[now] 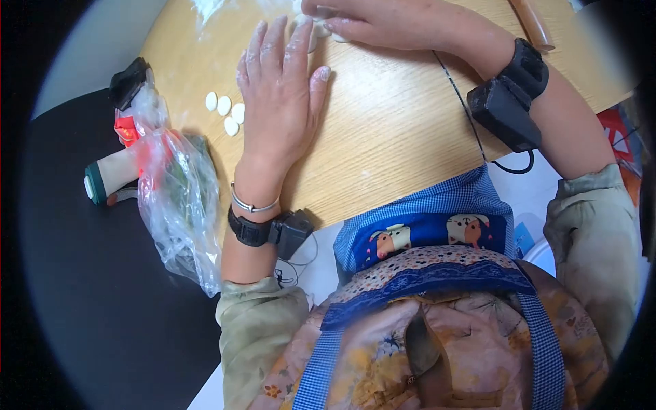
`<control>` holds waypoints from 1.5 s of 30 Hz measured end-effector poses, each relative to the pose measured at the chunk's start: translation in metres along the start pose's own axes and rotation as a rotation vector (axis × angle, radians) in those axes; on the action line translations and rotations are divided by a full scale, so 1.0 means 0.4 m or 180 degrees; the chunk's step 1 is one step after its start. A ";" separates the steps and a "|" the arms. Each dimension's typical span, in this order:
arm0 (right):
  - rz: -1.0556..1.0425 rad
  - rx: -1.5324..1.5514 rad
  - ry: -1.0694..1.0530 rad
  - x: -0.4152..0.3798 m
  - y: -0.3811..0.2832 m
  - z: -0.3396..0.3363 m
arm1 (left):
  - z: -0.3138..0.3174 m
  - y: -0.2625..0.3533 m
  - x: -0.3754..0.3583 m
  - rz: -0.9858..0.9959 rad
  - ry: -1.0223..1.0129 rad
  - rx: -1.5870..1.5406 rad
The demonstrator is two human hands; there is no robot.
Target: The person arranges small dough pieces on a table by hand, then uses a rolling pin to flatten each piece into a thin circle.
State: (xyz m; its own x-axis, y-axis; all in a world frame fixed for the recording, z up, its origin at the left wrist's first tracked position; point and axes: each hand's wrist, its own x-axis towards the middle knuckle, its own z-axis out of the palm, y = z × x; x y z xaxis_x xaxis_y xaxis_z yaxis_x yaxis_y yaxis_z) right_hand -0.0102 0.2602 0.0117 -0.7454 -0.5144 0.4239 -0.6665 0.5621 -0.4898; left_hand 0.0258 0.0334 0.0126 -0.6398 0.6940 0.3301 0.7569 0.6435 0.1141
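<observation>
My left hand (280, 96), dusted with flour, lies flat on the wooden table (369, 137) with its fingers spread and pointing away from me. To its left are several small flat white dough discs (224, 105). My right hand (342, 24) reaches in from the right at the top edge of the view. Its fingers bend over more white dough pieces (339, 38) just beyond my left fingertips; the frame edge cuts off part of them, and whether it grips a piece is unclear.
A wooden rolling pin (531, 26) lies at the upper right. White flour (207, 9) is scattered at the upper left. A clear plastic bag (179, 198) and a green-and-white container (109, 176) are left of the table, by a black surface (89, 273).
</observation>
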 end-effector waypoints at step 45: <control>0.0285 0.0110 0.0526 0.000 0.018 0.024 | -0.079 -0.023 0.004 -0.0672 -0.0231 -0.0764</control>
State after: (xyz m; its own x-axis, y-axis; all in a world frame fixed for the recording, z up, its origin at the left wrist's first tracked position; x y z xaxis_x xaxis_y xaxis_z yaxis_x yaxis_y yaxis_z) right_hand -0.0148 0.2580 0.0011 -0.7957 -0.3485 0.4954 -0.5987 0.5768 -0.5558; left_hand 0.0222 0.0185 0.0415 -0.7872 0.5802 0.2089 0.6108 0.6871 0.3935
